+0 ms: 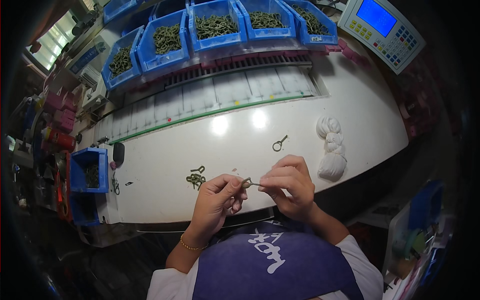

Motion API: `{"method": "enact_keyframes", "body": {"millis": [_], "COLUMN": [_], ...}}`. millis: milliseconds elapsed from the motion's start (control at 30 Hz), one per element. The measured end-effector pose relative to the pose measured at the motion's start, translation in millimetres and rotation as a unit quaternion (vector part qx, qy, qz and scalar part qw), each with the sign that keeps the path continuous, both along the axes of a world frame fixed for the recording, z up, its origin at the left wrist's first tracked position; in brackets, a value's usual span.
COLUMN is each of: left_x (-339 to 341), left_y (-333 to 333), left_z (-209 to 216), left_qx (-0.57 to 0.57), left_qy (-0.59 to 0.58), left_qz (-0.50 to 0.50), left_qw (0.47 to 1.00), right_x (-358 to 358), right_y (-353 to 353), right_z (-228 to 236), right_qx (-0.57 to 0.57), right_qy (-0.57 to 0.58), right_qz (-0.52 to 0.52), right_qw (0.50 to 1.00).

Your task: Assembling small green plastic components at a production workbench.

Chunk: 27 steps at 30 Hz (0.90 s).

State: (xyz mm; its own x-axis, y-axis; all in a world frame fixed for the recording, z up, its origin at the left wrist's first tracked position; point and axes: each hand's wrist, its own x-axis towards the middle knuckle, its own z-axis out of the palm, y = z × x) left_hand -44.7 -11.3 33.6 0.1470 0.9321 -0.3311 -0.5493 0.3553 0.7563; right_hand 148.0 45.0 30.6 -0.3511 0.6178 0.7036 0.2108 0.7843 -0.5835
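Observation:
My left hand (pixel 218 196) pinches the ring end of a small olive-green eye bolt (pixel 254 184) between thumb and forefinger. The shank points right, and its end is between the fingertips of my right hand (pixel 294 186). Both hands hold the bolt just over the near side of the white worktable (pixel 160 187). A second eye bolt (pixel 278 145), with a round ring and a straight shank, lies alone beyond my right hand. Left of my left hand sits a small heap of similar olive-green metal pieces (pixel 195 179).
Blue bins (pixel 216 42) filled with olive-green hardware line the back, above a pale strip (pixel 210 95) with a green edge. A knotted white cloth bundle (pixel 332 147) lies on the right. A scale (pixel 382 31) with a lit blue display stands behind. More blue bins (pixel 102 170) are at left.

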Motion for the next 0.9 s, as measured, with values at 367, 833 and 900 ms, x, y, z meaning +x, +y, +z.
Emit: {"method": "enact_keyframes", "body": {"millis": [367, 833, 900], "left_x": [3, 12, 13], "left_y": [-1, 1, 1], "left_z": [7, 4, 5], "left_qx": [-0.01, -0.005, -0.005], "left_qy": [-0.007, 0.017, 0.014], "left_qz": [0.011, 0.014, 0.011], "left_qw": [1.0, 1.0, 1.0], "right_x": [2, 6, 9], "right_y": [-8, -7, -7], "right_z": [2, 8, 7], "right_qx": [0.005, -0.008, -0.072], "right_qy": [0.014, 0.008, 0.016], "right_qz": [0.006, -0.049, -0.041], "right_qw": [1.0, 0.999, 0.996]}}
